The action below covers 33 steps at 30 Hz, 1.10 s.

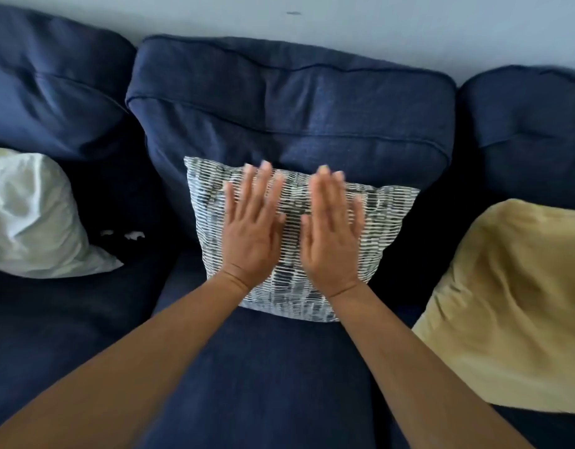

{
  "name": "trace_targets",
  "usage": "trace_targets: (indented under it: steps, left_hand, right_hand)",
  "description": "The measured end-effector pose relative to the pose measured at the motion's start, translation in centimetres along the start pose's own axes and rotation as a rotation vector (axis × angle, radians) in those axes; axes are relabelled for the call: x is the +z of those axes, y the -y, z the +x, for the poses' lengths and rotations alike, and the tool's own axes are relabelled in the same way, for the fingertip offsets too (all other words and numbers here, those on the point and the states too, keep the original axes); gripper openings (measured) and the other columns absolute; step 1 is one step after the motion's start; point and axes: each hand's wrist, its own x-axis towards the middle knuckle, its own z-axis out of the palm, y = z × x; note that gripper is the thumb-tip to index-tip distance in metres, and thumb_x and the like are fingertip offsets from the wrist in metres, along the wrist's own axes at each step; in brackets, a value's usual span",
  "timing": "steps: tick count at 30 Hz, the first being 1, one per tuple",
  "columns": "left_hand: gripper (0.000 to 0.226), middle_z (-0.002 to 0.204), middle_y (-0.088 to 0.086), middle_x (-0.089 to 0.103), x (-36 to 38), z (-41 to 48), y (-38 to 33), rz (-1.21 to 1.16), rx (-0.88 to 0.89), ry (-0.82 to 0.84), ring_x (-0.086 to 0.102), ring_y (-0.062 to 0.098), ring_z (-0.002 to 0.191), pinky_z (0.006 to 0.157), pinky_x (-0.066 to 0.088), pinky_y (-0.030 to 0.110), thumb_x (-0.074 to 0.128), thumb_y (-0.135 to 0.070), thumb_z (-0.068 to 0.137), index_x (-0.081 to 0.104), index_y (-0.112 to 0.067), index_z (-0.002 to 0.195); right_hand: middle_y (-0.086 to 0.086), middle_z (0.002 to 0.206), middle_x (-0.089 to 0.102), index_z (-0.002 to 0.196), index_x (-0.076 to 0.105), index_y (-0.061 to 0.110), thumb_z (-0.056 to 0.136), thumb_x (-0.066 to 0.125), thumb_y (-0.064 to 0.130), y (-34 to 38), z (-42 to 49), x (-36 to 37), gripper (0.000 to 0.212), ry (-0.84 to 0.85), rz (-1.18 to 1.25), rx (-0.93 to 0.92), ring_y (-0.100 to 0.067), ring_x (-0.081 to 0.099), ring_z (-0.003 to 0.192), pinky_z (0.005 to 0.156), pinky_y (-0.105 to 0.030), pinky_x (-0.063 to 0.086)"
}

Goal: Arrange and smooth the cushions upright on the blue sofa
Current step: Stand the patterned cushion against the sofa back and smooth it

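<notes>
Head view, inspected remotely: I note the patterned cushion (299, 241) standing upright against the middle back pad of the blue sofa (279, 118). Left hand (252, 231) and right hand (333, 234) lie flat on its face, side by side, fingers extended; neither grip closes on anything. Fingertips are blurred. White cushion (33, 215) sits at left, yellow cushion (512, 306) at right, both well apart.

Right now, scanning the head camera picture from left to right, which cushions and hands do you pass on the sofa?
White cushion → left hand → right hand → yellow cushion. Both hands lie flat, fingers extended, on the grey-and-white patterned cushion, which stands against the blue sofa back cushion and spans both hands.
</notes>
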Motion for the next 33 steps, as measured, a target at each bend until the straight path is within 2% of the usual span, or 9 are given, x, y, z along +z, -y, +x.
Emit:
trace_targets:
  steps: [3,6,11,13,17,23,27,30,33]
  left_hand:
    - [0.06,0.169,0.009,0.017,2.3,-0.4,3.3,0.206,0.098,0.288,0.007,0.031,0.157,0.126,-0.005,0.052,0.025,-0.032,0.106,0.012,-0.011,0.16]
    - [0.06,0.171,0.002,0.0,2.4,0.4,8.9,0.419,-0.056,0.448,-0.008,0.025,0.157,0.124,-0.01,0.053,0.007,-0.042,0.107,-0.007,-0.018,0.16]
    - [0.064,0.17,0.012,0.004,0.5,1.1,9.0,0.336,-0.179,0.236,0.001,0.037,0.156,0.124,-0.003,0.06,0.02,-0.039,0.108,0.011,-0.007,0.162]
    - [0.063,0.168,0.013,0.006,0.8,0.6,5.7,0.228,-0.112,0.127,0.007,0.04,0.155,0.125,-0.001,0.058,0.025,-0.035,0.107,0.016,-0.004,0.16]
    - [0.061,0.169,0.011,0.01,4.0,-1.8,3.3,0.215,0.062,0.271,0.002,0.028,0.156,0.126,-0.007,0.051,0.022,-0.034,0.106,0.009,-0.007,0.16]
    - [0.063,0.171,0.008,-0.003,2.0,-1.2,11.0,0.366,-0.273,0.328,-0.006,0.031,0.157,0.124,-0.004,0.06,0.012,-0.041,0.107,-0.004,-0.011,0.161]
    - [0.064,0.168,0.018,0.012,0.3,-0.2,7.1,0.209,-0.129,0.107,0.009,0.041,0.155,0.124,-0.003,0.058,0.028,-0.033,0.106,0.011,-0.002,0.16]
    - [0.063,0.169,0.012,0.01,2.1,0.5,2.8,0.211,0.064,0.24,0.006,0.034,0.156,0.125,-0.002,0.054,0.023,-0.034,0.106,0.008,-0.005,0.16]
    - [0.06,0.171,0.004,-0.003,3.9,0.8,4.5,0.338,0.053,0.422,-0.009,0.025,0.157,0.125,-0.011,0.05,0.009,-0.041,0.107,-0.009,-0.015,0.159]
  right_hand:
    - [-0.007,0.166,0.013,0.157,0.014,0.011,0.103,0.037,0.023,-2.5,-0.3,3.0,0.061,0.301,-0.183,-0.149,-0.021,0.005,0.153,0.122,-0.047,-0.003]
    - [-0.004,0.167,0.001,0.159,0.003,0.015,0.106,0.018,0.038,-8.5,0.1,3.1,0.06,0.406,-0.344,0.023,-0.017,-0.006,0.153,0.119,-0.04,-0.018]
    - [-0.01,0.167,0.007,0.158,0.012,0.007,0.106,0.027,0.038,-8.7,-0.1,0.7,0.063,0.164,-0.356,0.279,-0.024,0.003,0.154,0.122,-0.049,-0.005]
    - [-0.01,0.166,0.005,0.158,0.012,0.007,0.105,0.03,0.036,-5.0,0.0,1.2,0.063,0.139,-0.224,0.179,-0.024,0.002,0.153,0.122,-0.047,-0.007]
    - [-0.007,0.166,0.007,0.158,0.01,0.01,0.104,0.033,0.032,-2.6,-1.7,4.5,0.062,0.313,-0.265,-0.117,-0.02,0.004,0.153,0.12,-0.043,-0.014]
    - [-0.008,0.167,0.005,0.159,0.008,0.009,0.106,0.028,0.034,-10.8,-2.4,1.6,0.062,0.265,-0.401,0.235,-0.021,0.001,0.153,0.122,-0.049,-0.005]
    - [-0.014,0.165,0.012,0.156,0.017,0.002,0.105,0.028,0.033,-5.8,-0.4,1.1,0.062,0.103,-0.288,0.182,-0.029,0.009,0.153,0.121,-0.048,-0.005]
    - [-0.01,0.166,0.011,0.157,0.016,0.006,0.105,0.032,0.03,-2.5,0.5,3.5,0.06,0.23,-0.258,-0.06,-0.022,0.006,0.153,0.121,-0.045,-0.008]
    - [-0.005,0.167,0.006,0.159,0.009,0.01,0.105,0.03,0.03,-5.5,1.1,4.4,0.061,0.322,-0.346,-0.049,-0.02,0.002,0.154,0.12,-0.043,-0.015]
